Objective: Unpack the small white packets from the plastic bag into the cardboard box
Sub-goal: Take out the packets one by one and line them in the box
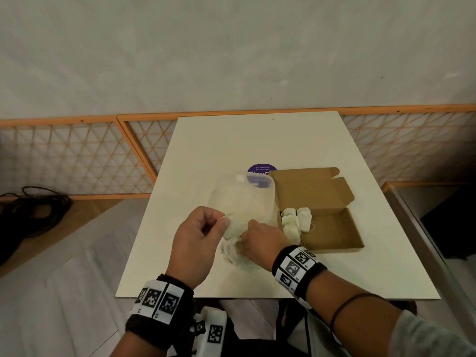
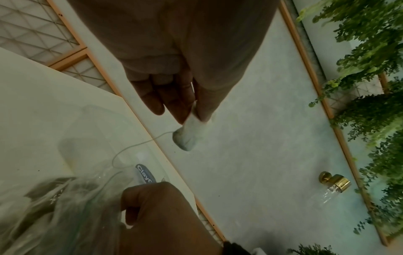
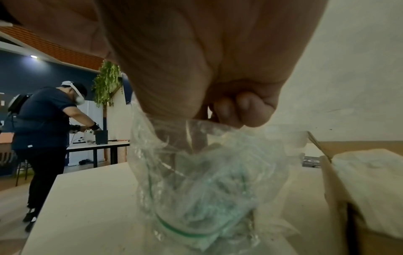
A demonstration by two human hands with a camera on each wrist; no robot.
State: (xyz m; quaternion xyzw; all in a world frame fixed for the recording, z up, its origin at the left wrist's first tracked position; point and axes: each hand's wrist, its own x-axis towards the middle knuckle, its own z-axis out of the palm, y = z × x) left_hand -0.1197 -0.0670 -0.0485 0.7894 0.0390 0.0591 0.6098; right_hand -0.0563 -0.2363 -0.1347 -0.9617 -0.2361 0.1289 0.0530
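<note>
A clear plastic bag [image 1: 242,202] stands in the middle of the white table [image 1: 231,145], with white packets in its bottom [image 3: 202,198]. My right hand [image 1: 248,237] grips the bag's crumpled side; in the right wrist view its curled fingers [image 3: 235,110] clutch the plastic [image 3: 207,172]. My left hand [image 1: 223,222] pinches one small white packet [image 2: 188,136] between thumb and fingers, just above the bag. Its string [image 2: 130,148] trails back into the bag [image 2: 65,207]. The open cardboard box [image 1: 334,228] lies right of the bag, several packets [image 1: 296,222] at its left end.
A round purple sticker [image 1: 260,176] lies on the table behind the bag. An orange lattice fence [image 1: 77,155] runs behind the table. Black cables [image 1: 33,207] lie on the floor at left. Another person [image 3: 48,129] works at a distant table.
</note>
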